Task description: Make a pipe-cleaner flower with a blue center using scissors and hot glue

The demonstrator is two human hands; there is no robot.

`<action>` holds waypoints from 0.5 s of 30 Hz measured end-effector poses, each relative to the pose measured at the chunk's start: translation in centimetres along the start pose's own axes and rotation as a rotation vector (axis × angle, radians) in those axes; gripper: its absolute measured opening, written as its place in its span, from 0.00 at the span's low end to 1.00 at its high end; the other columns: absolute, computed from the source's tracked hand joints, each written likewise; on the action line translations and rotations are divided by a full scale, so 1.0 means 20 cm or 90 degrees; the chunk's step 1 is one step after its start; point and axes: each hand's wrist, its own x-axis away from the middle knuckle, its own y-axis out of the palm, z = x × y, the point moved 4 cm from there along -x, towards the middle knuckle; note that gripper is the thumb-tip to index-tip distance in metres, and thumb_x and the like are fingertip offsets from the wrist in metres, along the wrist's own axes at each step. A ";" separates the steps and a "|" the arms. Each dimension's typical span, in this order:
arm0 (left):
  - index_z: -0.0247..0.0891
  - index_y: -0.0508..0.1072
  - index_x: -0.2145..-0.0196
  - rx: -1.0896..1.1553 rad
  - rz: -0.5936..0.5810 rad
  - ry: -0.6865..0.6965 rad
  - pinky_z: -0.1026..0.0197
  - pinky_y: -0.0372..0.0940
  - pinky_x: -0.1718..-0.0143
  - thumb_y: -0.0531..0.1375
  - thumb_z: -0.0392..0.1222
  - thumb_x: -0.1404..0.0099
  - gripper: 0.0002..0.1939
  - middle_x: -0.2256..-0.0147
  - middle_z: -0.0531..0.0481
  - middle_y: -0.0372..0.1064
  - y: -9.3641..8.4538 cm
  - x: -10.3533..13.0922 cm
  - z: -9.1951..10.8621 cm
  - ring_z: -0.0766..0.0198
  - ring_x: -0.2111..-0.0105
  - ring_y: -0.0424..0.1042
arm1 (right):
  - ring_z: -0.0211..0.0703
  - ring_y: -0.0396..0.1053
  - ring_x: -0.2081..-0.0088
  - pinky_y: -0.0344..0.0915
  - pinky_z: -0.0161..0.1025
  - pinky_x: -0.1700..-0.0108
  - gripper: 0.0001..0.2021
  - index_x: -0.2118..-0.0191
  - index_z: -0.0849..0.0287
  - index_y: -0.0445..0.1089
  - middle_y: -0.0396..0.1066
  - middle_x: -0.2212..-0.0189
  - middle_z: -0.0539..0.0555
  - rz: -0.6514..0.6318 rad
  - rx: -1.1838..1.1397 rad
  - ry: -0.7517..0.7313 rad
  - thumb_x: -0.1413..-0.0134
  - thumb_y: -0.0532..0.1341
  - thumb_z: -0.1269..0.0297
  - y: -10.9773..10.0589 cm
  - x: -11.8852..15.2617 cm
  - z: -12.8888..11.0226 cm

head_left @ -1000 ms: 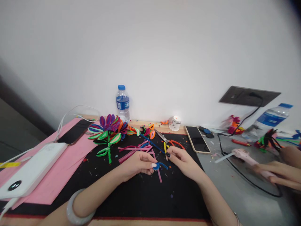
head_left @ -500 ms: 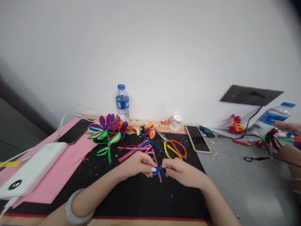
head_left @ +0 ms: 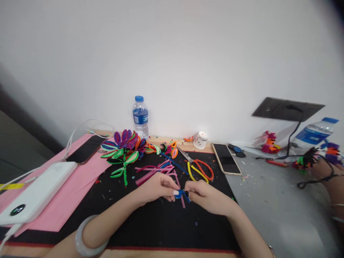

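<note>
Over the black mat, my left hand [head_left: 162, 187] pinches a coiled blue strip [head_left: 177, 194] between thumb and fingers. Right beside it, my right hand [head_left: 202, 193] is closed on the other part of the same blue strip, whose loose end points down between the hands. A pink strip [head_left: 183, 202] lies just under the blue one. Behind my left hand is a pile of pink and blue strips [head_left: 150, 173]. Scissors [head_left: 200, 166] with orange and yellow handles rest behind my right hand.
A colourful pipe-cleaner flower [head_left: 125, 147], a water bottle [head_left: 140, 116] and a paper cup [head_left: 200, 140] stand at the back. Phones [head_left: 226, 158] and a white power bank [head_left: 37, 193] lie at the sides. Another person's arm [head_left: 326, 175] is at far right.
My hands have barely moved, still holding the blue strip. At far right the other person's hand has come lower, with the black cord shifted and a purple and orange figure now visible.
</note>
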 end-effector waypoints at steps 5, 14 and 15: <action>0.31 0.74 0.71 0.005 0.025 0.022 0.65 0.65 0.72 0.65 0.41 0.53 0.12 0.78 0.49 0.72 -0.01 -0.01 0.01 0.67 0.78 0.70 | 0.31 0.48 0.79 0.47 0.30 0.76 0.07 0.76 0.60 0.57 0.50 0.83 0.43 0.036 -0.051 0.015 0.50 0.49 0.74 0.01 -0.02 0.01; 0.31 0.73 0.70 0.034 0.072 0.084 0.63 0.66 0.71 0.64 0.42 0.52 0.13 0.78 0.48 0.72 -0.02 -0.03 -0.01 0.67 0.77 0.70 | 0.32 0.49 0.78 0.47 0.30 0.77 0.07 0.74 0.60 0.58 0.51 0.81 0.45 0.069 -0.149 0.044 0.51 0.48 0.75 0.03 -0.03 0.04; 0.31 0.73 0.70 0.042 0.076 0.092 0.63 0.66 0.71 0.64 0.42 0.52 0.13 0.78 0.49 0.72 -0.02 -0.03 -0.02 0.67 0.77 0.70 | 0.32 0.49 0.79 0.47 0.30 0.77 0.07 0.74 0.60 0.58 0.51 0.81 0.44 0.074 -0.161 0.047 0.51 0.48 0.75 0.03 -0.03 0.05</action>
